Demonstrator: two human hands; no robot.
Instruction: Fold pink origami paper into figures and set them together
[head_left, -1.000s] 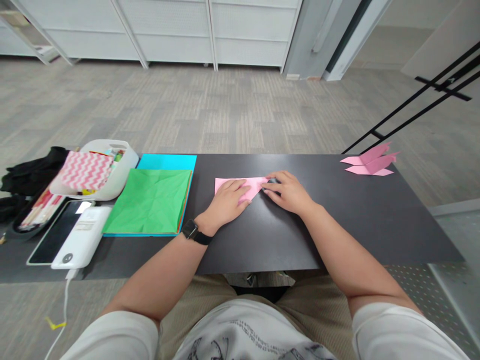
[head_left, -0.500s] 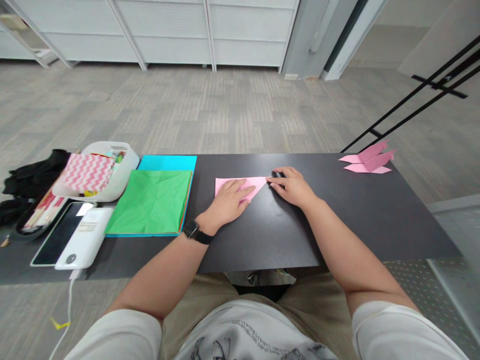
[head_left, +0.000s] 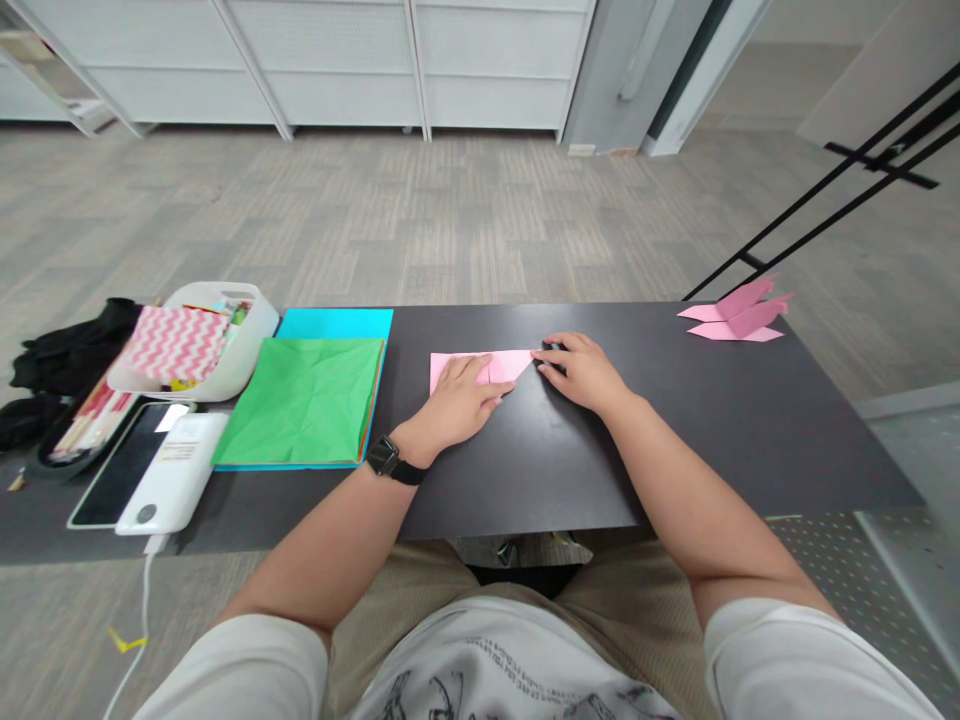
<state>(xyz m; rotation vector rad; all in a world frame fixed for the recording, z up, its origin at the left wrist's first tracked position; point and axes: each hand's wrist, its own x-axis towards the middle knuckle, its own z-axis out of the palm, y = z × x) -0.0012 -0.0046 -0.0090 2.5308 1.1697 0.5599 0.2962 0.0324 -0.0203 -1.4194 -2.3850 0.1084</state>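
A folded pink paper (head_left: 512,366) lies on the dark table, its right end tapering to a point. My left hand (head_left: 465,400) rests flat over its left and lower part, fingers spread, hiding some of the folds. At the pointed right tip, the fingertips of my right hand (head_left: 581,372) touch the paper, with the thumb and index finger close to the tip. Two folded pink paper shapes (head_left: 739,318) stand near the far right edge of the table.
Left of my hands is a stack of green paper (head_left: 304,400) over blue sheets (head_left: 337,324). Beyond it are a white basket (head_left: 251,340), a white power bank (head_left: 174,475) with a cable, a dark-screened phone (head_left: 120,480) and a black cloth item (head_left: 71,345).
My left hand's fingers have shifted slightly right along the paper's lower slanted edge. My right hand stays at the tip.
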